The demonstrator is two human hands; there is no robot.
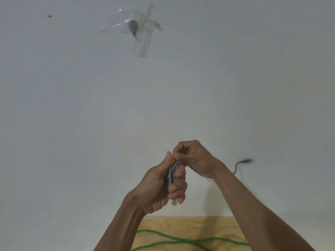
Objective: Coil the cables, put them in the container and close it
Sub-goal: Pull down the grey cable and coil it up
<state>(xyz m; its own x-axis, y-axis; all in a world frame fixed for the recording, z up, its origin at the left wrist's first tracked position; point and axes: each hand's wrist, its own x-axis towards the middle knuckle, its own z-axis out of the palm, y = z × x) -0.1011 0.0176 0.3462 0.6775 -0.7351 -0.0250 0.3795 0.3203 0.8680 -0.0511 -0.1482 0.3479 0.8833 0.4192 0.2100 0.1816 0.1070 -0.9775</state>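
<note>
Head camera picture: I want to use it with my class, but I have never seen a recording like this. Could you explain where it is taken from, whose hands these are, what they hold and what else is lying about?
There is one picture only, from a wide-angle camera worn on a person's head, looking forward and down. No machine is involved; the two bare arms reaching in from the bottom belong to the wearer.

The left hand is closed around a bundle of grey cable already wound into loops. The right hand pinches the same cable at the top of the bundle. The cable's loose end, with its plug, trails off behind the right wrist.

The white surface fills most of the view. Far from the hands lies a clear plastic bag with a small grey object inside. At the bottom, a green cable lies uncoiled on a wooden board.
</note>
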